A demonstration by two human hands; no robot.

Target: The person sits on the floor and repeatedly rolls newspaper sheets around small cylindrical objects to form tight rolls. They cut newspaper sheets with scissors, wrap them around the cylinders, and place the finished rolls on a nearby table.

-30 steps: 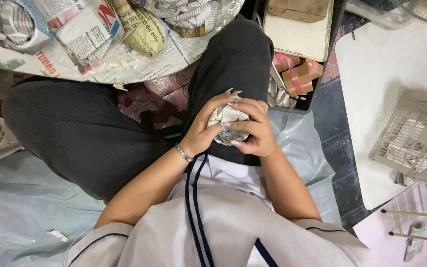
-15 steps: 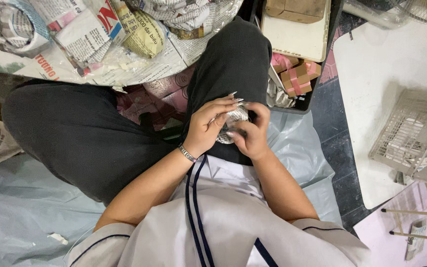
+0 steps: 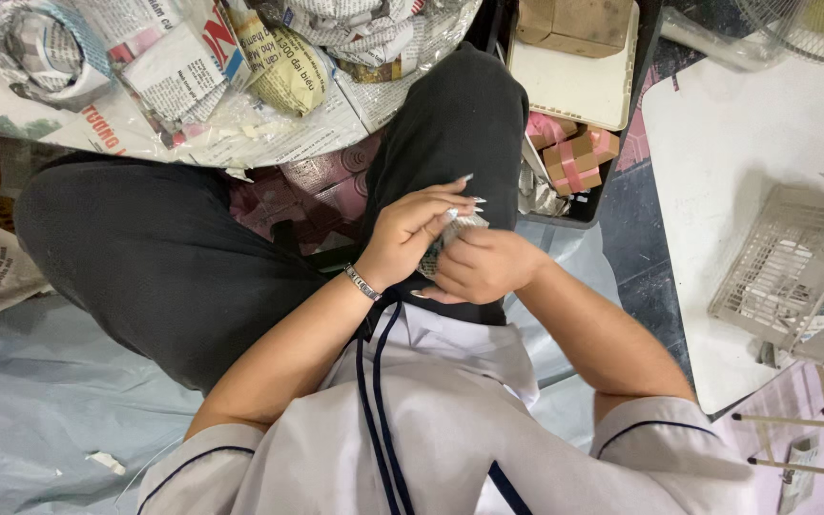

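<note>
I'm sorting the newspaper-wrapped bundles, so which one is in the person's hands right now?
The small newspaper-wrapped bundle over the lap, clasped between the left hand and right hand. The other wrapped bundles lie untouched on the newspaper sheets ahead of the knees.

Crinkled newsprint everywhere: the small wad [image 3: 450, 243] pinched between the left hand [image 3: 412, 234] and right hand [image 3: 484, 267] is thin, matt, creased paper. On the left wrist, a metal bracelet [image 3: 362, 282] with a bright polished glint. The trousers [image 3: 145, 257] are matt dark cloth, the shirt [image 3: 431, 420] smooth pale cloth with dark piping. Underneath, a plastic sheet [image 3: 50, 410], pale blue, wrinkled, faintly glossy. Up top, bundles wrapped in newspaper [image 3: 40, 48], rough and rumpled. The little pink boxes [image 3: 579, 157] look like matt card. On the right, a pale plastic basket [image 3: 793, 267], dull lattice, on a smooth white tabletop [image 3: 736, 143].
</note>
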